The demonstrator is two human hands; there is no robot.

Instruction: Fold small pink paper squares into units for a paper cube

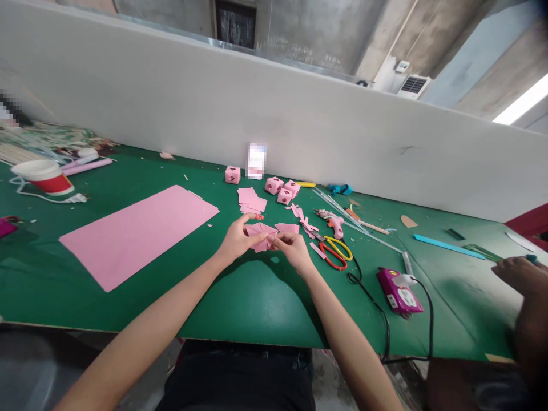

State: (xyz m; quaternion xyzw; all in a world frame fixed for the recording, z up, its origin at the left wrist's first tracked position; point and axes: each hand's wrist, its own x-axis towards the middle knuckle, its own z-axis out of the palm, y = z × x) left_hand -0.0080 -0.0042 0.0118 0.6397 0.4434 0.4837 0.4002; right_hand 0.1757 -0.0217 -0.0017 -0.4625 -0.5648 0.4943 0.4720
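Head view: your left hand (240,237) holds a folded pink paper piece (258,230) above the counter (257,308); your right hand (295,246) pinches its right side. Four paper boxes (274,185), faceted with dark diamond patches, look done. Piece in hand looks partway: creased, not boxed up. Flat squares (252,201) lie unfolded, big rectangular sheet (139,237) uncut. Paper looks matte, stiffish; counter smooth, faintly glossy green.

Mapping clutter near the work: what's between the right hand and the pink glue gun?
Head view: between the right hand and the pink glue gun lie cut pink paper strips, with the scissors tips beside them.
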